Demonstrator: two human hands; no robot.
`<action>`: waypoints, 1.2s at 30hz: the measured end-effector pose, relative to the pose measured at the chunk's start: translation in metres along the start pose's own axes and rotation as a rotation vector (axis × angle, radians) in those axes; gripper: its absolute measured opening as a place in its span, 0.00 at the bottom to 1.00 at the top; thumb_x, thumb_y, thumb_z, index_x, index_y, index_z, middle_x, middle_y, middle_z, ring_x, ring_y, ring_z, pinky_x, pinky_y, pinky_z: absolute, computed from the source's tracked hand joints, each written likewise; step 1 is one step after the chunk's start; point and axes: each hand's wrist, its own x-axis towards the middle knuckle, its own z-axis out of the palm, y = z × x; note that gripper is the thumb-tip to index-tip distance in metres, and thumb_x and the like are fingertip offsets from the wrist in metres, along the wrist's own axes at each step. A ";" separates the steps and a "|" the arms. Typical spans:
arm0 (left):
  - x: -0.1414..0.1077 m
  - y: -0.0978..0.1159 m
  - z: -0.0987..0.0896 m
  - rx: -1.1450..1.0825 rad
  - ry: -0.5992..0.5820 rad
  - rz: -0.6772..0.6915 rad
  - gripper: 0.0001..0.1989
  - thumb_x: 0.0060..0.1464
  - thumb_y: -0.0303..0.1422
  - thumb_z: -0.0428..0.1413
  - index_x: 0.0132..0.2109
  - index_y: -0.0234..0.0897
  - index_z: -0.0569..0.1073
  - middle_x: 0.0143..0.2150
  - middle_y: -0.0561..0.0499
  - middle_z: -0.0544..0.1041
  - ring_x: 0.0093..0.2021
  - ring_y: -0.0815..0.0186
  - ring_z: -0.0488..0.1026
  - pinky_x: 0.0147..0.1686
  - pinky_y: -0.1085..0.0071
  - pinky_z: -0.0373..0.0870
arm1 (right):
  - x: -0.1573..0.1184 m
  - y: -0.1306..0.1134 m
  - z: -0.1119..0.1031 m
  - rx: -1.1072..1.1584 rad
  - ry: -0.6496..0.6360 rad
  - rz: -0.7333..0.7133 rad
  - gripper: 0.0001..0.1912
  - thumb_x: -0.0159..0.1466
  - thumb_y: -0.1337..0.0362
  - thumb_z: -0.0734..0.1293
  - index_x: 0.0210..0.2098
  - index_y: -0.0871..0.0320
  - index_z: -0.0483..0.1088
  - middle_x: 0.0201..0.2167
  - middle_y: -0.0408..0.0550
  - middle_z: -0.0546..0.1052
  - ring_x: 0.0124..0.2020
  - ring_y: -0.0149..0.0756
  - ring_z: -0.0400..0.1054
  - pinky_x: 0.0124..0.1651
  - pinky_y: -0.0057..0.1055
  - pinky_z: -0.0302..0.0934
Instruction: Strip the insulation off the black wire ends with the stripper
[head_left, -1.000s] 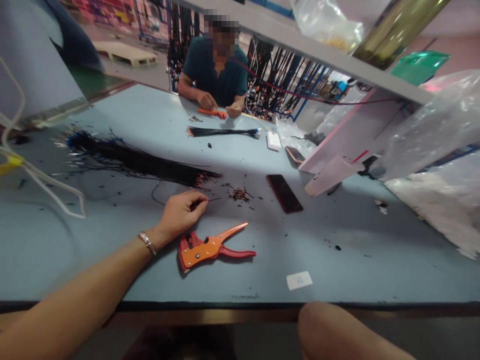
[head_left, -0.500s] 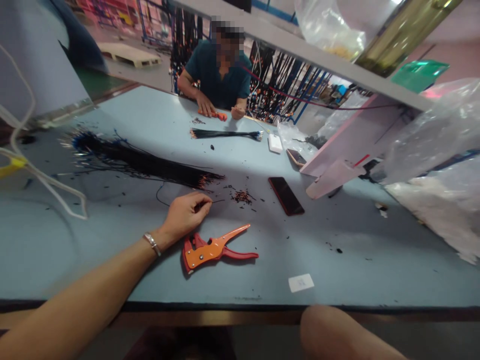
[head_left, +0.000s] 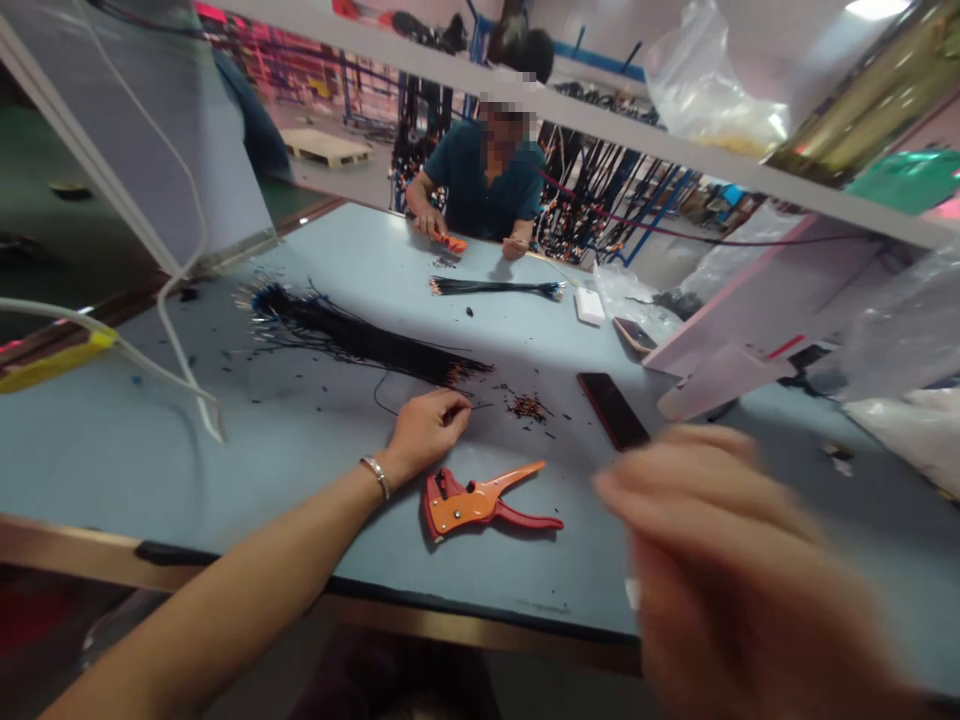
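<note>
My left hand (head_left: 426, 430) rests on the table with its fingers pinched round a thin black wire (head_left: 484, 405), whose tip sticks out to the right. Close below that hand lies an orange and red wire stripper (head_left: 472, 508), touched by neither hand. Behind it stretches a long bundle of black wires (head_left: 375, 345), with blue and silver ends at the left and copper-coloured ends at the right. Small dark and copper scraps (head_left: 527, 407) lie in a heap right of the wire tip. My right hand (head_left: 720, 530), large and smeared by motion, hangs in front at the right; its fingers are unclear.
A dark phone (head_left: 611, 410) lies right of the scraps. Across the table (head_left: 300, 500) a co-worker (head_left: 487, 185) handles an orange tool (head_left: 452, 243) by a smaller wire bundle (head_left: 499, 288). White cables (head_left: 180, 350) hang at left; a shelf bar (head_left: 600, 110) crosses above.
My right hand has risen into view from the lower right edge. The view has turned left, so the table's things sit farther right. My left hand keeps its pinch on the wire.
</note>
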 end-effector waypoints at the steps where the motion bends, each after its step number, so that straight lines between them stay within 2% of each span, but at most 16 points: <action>1: 0.000 0.000 0.000 -0.001 0.005 0.003 0.08 0.54 0.28 0.53 0.36 0.35 0.78 0.33 0.49 0.79 0.32 0.66 0.74 0.33 0.72 0.65 | 0.013 0.009 0.013 -0.033 -0.066 -0.038 0.24 0.62 0.68 0.65 0.57 0.45 0.65 0.47 0.52 0.75 0.47 0.46 0.71 0.50 0.49 0.63; 2: -0.001 0.001 0.000 -0.002 0.011 0.005 0.08 0.54 0.27 0.53 0.36 0.35 0.78 0.33 0.49 0.79 0.32 0.66 0.74 0.33 0.72 0.64 | 0.021 0.019 0.025 -0.079 -0.162 -0.094 0.25 0.61 0.69 0.66 0.57 0.47 0.64 0.49 0.53 0.75 0.48 0.46 0.71 0.51 0.49 0.62; 5: -0.001 0.000 0.000 0.000 0.027 0.009 0.07 0.54 0.27 0.54 0.35 0.35 0.78 0.33 0.50 0.79 0.32 0.66 0.73 0.33 0.72 0.65 | 0.020 0.048 0.055 -0.192 -0.603 -0.042 0.36 0.55 0.64 0.73 0.60 0.57 0.61 0.58 0.60 0.68 0.57 0.56 0.62 0.54 0.52 0.58; 6: -0.001 -0.001 0.001 0.001 0.028 0.012 0.07 0.54 0.28 0.54 0.35 0.35 0.78 0.33 0.49 0.79 0.32 0.66 0.73 0.33 0.73 0.65 | 0.014 0.055 0.062 -0.207 -0.706 0.000 0.41 0.52 0.62 0.75 0.62 0.57 0.59 0.58 0.61 0.68 0.57 0.57 0.62 0.53 0.52 0.58; 7: -0.001 -0.001 0.001 0.001 0.028 0.015 0.07 0.54 0.28 0.54 0.35 0.35 0.78 0.32 0.49 0.79 0.32 0.66 0.74 0.33 0.73 0.65 | 0.008 0.062 0.066 -0.214 -0.748 0.037 0.43 0.50 0.62 0.77 0.62 0.57 0.58 0.57 0.61 0.68 0.56 0.57 0.62 0.53 0.51 0.57; 10: 0.000 -0.003 0.002 -0.020 0.037 0.006 0.08 0.54 0.29 0.53 0.35 0.36 0.78 0.33 0.50 0.80 0.33 0.66 0.74 0.34 0.73 0.66 | -0.006 0.072 0.071 -0.206 -0.744 0.066 0.39 0.54 0.64 0.74 0.62 0.57 0.57 0.56 0.59 0.68 0.56 0.52 0.61 0.56 0.50 0.53; 13: 0.002 -0.003 0.001 -0.083 0.048 -0.056 0.10 0.54 0.32 0.53 0.35 0.36 0.78 0.33 0.49 0.81 0.33 0.66 0.75 0.34 0.74 0.67 | -0.005 0.071 0.070 -0.201 -0.729 0.055 0.31 0.57 0.66 0.71 0.58 0.60 0.61 0.52 0.57 0.70 0.53 0.49 0.62 0.55 0.47 0.53; 17: 0.005 -0.001 -0.002 -0.178 0.063 -0.160 0.12 0.53 0.36 0.53 0.34 0.34 0.78 0.31 0.50 0.81 0.32 0.65 0.74 0.33 0.74 0.67 | 0.003 0.062 0.079 -0.303 -0.760 0.110 0.21 0.52 0.68 0.67 0.46 0.61 0.68 0.42 0.56 0.70 0.42 0.46 0.62 0.44 0.40 0.57; 19: 0.007 -0.001 -0.004 -0.198 0.068 -0.192 0.13 0.52 0.38 0.53 0.34 0.34 0.78 0.30 0.50 0.80 0.32 0.65 0.74 0.33 0.74 0.67 | 0.004 0.059 0.086 -0.410 -0.740 0.164 0.15 0.49 0.71 0.65 0.39 0.61 0.69 0.38 0.56 0.69 0.38 0.46 0.61 0.42 0.41 0.56; 21: 0.008 0.000 -0.005 -0.209 0.074 -0.214 0.14 0.52 0.38 0.53 0.34 0.34 0.78 0.31 0.50 0.80 0.31 0.65 0.73 0.33 0.73 0.66 | 0.002 0.059 0.090 -0.401 -0.668 0.247 0.14 0.48 0.71 0.64 0.36 0.61 0.68 0.36 0.56 0.69 0.37 0.45 0.61 0.41 0.41 0.55; 23: 0.009 0.001 -0.006 -0.226 0.083 -0.222 0.14 0.51 0.39 0.53 0.34 0.33 0.78 0.31 0.50 0.80 0.32 0.65 0.73 0.33 0.73 0.66 | -0.001 0.063 0.087 -0.216 -0.516 0.376 0.15 0.47 0.70 0.64 0.36 0.60 0.68 0.34 0.52 0.69 0.36 0.43 0.62 0.41 0.39 0.56; 24: 0.009 0.001 -0.007 -0.235 0.090 -0.221 0.14 0.51 0.39 0.53 0.34 0.33 0.78 0.31 0.50 0.80 0.31 0.65 0.73 0.33 0.73 0.66 | -0.001 0.065 0.084 -0.046 -0.420 0.456 0.16 0.47 0.70 0.63 0.38 0.59 0.68 0.34 0.50 0.69 0.36 0.42 0.62 0.40 0.38 0.57; 27: 0.008 0.005 -0.008 -0.245 0.126 -0.211 0.13 0.51 0.39 0.54 0.33 0.34 0.77 0.30 0.51 0.79 0.30 0.66 0.71 0.31 0.74 0.66 | 0.003 0.069 0.073 0.701 -0.119 0.671 0.18 0.53 0.65 0.63 0.44 0.57 0.66 0.34 0.47 0.71 0.35 0.40 0.66 0.41 0.38 0.61; 29: 0.007 0.007 -0.009 -0.233 0.148 -0.197 0.13 0.51 0.39 0.54 0.33 0.34 0.77 0.28 0.52 0.78 0.28 0.67 0.70 0.29 0.74 0.65 | 0.010 0.070 0.072 1.191 0.006 0.746 0.19 0.58 0.60 0.62 0.49 0.55 0.65 0.34 0.46 0.72 0.36 0.40 0.69 0.43 0.43 0.63; 32: 0.006 0.010 -0.011 -0.209 0.175 -0.178 0.13 0.51 0.39 0.54 0.32 0.35 0.77 0.28 0.52 0.78 0.27 0.68 0.69 0.28 0.75 0.64 | 0.020 0.070 0.083 1.587 -0.015 0.845 0.20 0.63 0.55 0.61 0.53 0.53 0.63 0.34 0.45 0.73 0.37 0.42 0.72 0.44 0.47 0.65; 36: 0.005 0.013 -0.014 -0.194 0.219 -0.188 0.12 0.51 0.39 0.54 0.32 0.35 0.77 0.28 0.52 0.78 0.27 0.68 0.69 0.28 0.75 0.64 | 0.021 0.071 0.108 1.734 -0.103 0.919 0.22 0.65 0.50 0.60 0.55 0.50 0.60 0.34 0.45 0.74 0.36 0.42 0.73 0.42 0.47 0.66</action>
